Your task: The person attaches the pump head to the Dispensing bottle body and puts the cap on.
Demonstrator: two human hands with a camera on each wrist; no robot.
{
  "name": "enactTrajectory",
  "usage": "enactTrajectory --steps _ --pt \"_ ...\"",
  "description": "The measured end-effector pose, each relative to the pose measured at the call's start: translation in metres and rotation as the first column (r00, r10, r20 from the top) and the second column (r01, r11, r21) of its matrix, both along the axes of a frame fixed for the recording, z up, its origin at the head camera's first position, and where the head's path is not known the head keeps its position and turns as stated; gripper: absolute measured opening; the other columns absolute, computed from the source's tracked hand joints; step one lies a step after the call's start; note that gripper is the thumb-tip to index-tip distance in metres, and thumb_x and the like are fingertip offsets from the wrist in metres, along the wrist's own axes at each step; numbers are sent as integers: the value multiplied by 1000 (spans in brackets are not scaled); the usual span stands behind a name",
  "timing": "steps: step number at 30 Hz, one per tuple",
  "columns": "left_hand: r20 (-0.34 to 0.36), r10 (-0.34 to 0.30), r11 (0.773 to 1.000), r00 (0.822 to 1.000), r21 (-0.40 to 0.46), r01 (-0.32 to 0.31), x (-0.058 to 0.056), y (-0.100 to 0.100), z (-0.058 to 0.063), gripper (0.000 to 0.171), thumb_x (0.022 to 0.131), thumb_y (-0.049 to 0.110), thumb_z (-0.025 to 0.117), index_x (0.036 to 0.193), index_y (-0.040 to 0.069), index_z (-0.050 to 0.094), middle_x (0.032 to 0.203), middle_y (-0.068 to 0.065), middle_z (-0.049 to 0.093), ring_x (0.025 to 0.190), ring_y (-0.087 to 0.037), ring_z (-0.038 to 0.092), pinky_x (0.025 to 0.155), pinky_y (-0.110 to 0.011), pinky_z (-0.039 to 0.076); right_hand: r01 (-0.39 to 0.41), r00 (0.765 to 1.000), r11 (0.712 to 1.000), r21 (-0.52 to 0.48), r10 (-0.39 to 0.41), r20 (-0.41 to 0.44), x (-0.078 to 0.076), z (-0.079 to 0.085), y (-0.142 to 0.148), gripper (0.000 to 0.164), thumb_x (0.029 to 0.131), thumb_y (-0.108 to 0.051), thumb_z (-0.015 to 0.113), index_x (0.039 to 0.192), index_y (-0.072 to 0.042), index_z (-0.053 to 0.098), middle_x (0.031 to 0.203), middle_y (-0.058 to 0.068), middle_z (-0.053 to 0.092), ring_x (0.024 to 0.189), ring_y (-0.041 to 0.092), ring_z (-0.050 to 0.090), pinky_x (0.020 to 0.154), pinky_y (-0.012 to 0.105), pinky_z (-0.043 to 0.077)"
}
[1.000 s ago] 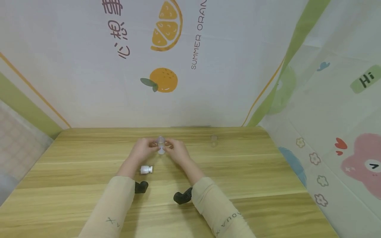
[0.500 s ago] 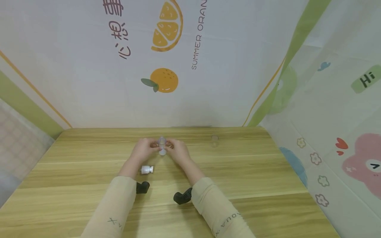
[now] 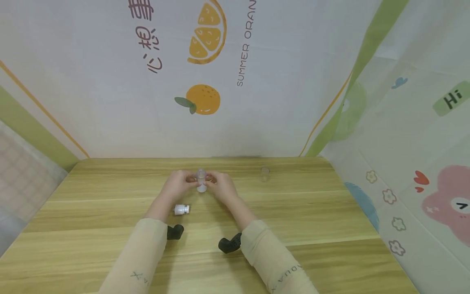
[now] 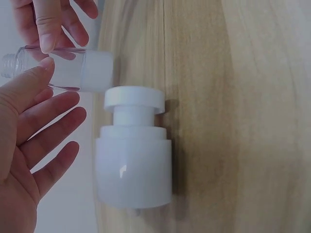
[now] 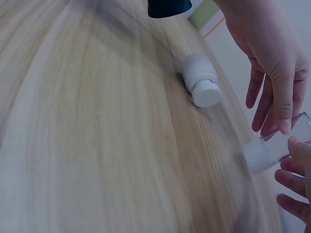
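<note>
A small clear bottle with a frosted white base [image 3: 201,188] stands upright at the back of the table. My left hand [image 3: 177,184] pinches it from the left between thumb and fingers. From the right, my right hand [image 3: 222,187] pinches its opposite side. In the left wrist view the threaded neck [image 4: 8,66] shows without a top on it. A white pump head [image 4: 133,167] lies on its side near my left wrist, untouched; the right wrist view shows the same pump head [image 5: 200,75] beyond the bottle.
A small transparent cap [image 3: 265,173] sits on the wooden table [image 3: 315,212] at the back right. Black wrist devices [image 3: 175,232] project from both cuffs. A printed white curtain [image 3: 257,122] hangs behind the table, with another along the right side.
Both hands stay on the bottle, which has shifted very slightly to the right. The right forearm has moved a little outward to the right. Pump head and cap lie as before.
</note>
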State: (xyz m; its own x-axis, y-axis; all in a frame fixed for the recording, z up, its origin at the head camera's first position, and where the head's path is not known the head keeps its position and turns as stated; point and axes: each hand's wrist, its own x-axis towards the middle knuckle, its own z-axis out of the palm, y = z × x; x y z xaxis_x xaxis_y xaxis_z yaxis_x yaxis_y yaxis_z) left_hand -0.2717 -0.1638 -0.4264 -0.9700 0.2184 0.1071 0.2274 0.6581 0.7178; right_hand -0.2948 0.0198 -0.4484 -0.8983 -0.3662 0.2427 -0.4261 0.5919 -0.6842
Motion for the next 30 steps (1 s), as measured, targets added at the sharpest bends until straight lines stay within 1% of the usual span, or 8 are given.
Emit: enactTrajectory --steps 6,11,17,20,25,30 --pt "-10 -22 1000 1000 14 22 2 1 4 32 89 21 70 114 2 67 104 -12 69 100 -32 63 87 -51 49 -16 1000 1000 -13 16 1 2 3 4 38 90 -26 66 123 -8 62 110 3 68 97 17 64 84 32 52" --pt "-13 -28 999 1000 27 28 3 2 8 31 88 22 70 114 3 68 107 -11 69 101 -31 63 87 -49 50 -27 1000 999 -19 27 -6 4 7 8 38 91 -27 66 123 -7 62 109 3 68 96 17 64 83 32 52" --pt "-42 -30 999 999 10 30 5 4 11 30 88 23 71 110 4 69 101 -8 70 97 -29 64 84 -47 51 -56 998 996 -63 56 -5 5 10 13 38 90 -26 66 123 -8 62 109 3 68 94 16 64 79 28 53" --pt "-64 -43 999 997 6 44 6 5 12 30 88 21 71 110 2 69 101 -9 70 96 -29 65 83 -47 52 -62 998 995 -80 62 -3 6 11 15 37 90 -26 66 123 -9 62 109 2 68 94 15 64 79 26 53" --pt "-86 -54 998 995 30 57 8 8 13 30 87 23 72 110 3 69 101 -8 70 94 -27 65 81 -45 53 -71 997 992 -100 70 -15 8 13 19 35 90 -25 66 122 -9 63 109 2 68 96 14 64 79 24 52" --pt "-100 -65 996 993 53 71 12 12 16 30 87 25 72 111 6 70 102 -5 70 95 -25 65 82 -44 53 -74 997 989 -127 71 -30 12 16 24 35 89 -22 67 121 -9 63 107 2 69 95 12 64 76 23 51"
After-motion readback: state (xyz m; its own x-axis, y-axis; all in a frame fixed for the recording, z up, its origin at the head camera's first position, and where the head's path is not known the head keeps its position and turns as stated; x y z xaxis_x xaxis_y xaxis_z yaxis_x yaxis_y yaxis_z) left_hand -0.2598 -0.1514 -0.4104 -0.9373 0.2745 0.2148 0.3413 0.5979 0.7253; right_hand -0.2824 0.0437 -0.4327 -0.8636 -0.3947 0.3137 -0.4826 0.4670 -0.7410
